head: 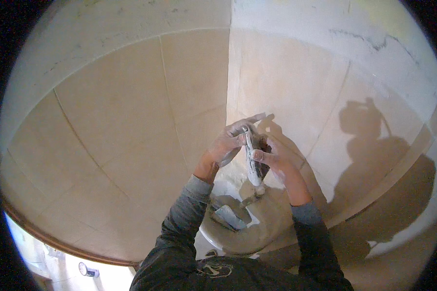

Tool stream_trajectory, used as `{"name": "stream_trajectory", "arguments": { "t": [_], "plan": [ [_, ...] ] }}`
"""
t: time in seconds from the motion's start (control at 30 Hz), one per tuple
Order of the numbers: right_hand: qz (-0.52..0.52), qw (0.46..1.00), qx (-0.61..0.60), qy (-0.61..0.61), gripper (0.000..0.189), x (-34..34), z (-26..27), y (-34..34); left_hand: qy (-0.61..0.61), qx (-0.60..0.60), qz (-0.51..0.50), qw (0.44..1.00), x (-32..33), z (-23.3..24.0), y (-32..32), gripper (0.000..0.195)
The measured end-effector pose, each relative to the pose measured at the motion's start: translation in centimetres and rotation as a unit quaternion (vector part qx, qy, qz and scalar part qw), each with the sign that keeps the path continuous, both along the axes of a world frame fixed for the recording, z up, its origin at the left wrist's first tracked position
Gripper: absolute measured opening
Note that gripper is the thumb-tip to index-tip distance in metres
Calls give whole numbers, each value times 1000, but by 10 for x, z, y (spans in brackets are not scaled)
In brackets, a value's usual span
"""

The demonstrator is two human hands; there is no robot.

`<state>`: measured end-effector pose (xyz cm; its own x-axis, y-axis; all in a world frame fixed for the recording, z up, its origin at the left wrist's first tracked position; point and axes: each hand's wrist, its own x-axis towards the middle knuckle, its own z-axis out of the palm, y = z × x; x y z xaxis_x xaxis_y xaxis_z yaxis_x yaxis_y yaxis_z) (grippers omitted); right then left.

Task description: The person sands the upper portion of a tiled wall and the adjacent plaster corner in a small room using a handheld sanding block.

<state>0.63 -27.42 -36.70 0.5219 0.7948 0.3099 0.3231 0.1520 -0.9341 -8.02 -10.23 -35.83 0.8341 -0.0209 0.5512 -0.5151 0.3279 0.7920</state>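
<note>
My left hand (233, 140) and my right hand (276, 156), both dusted with white powder, hold a narrow, flat hand tool (253, 163) seen nearly edge on. White paste or powder coats its long pale edge, and a dark part shows towards the right hand. Its exact kind cannot be told. The left thumb presses near its upper end while the left index finger stretches out towards the wall corner. The right thumb rests on its middle. Below the hands, a trowel-like metal blade (230, 217) lies on a white rounded fixture (269, 232) smeared with pale material.
Large beige tiles cover the left wall (131, 109) and the right wall (287, 80), meeting in a corner ahead. Bare plaster (371, 40) lies above them. A brown edge (76, 251) bounds the left wall; beyond it is a small cylindrical container (88, 270).
</note>
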Motion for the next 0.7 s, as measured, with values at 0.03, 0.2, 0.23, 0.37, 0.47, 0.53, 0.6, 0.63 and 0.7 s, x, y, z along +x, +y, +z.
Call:
{"name": "stream_trajectory", "arguments": {
  "t": [0.03,0.2,0.23,0.37,0.47,0.53,0.6,0.63,0.7],
  "plan": [
    [-18,1000,-1,-12,63,2,-3,1,-10,5,12,1000,0,0,-3,72],
    [-22,995,20,92,66,-16,8,6,19,53,129,990,-5,-19,4,65],
    [-30,995,12,93,67,-12,5,5,36,65,163,984,-6,-21,2,65],
    [-122,992,31,30,71,5,-15,1,101,39,191,976,-13,-26,-10,49],
    [-140,988,57,32,69,19,-26,-4,99,95,242,961,-24,-18,-25,40],
    [-106,986,70,110,64,3,-11,-3,109,145,269,946,-46,-10,-27,37],
    [-81,976,83,185,59,-12,6,-11,64,117,296,946,-50,-13,-33,39],
    [-70,968,90,223,56,-15,8,-14,41,104,307,945,-50,-14,-38,40],
    [-93,971,123,184,44,-10,1,-15,89,81,359,926,-55,-11,-51,39]
  ]
}}
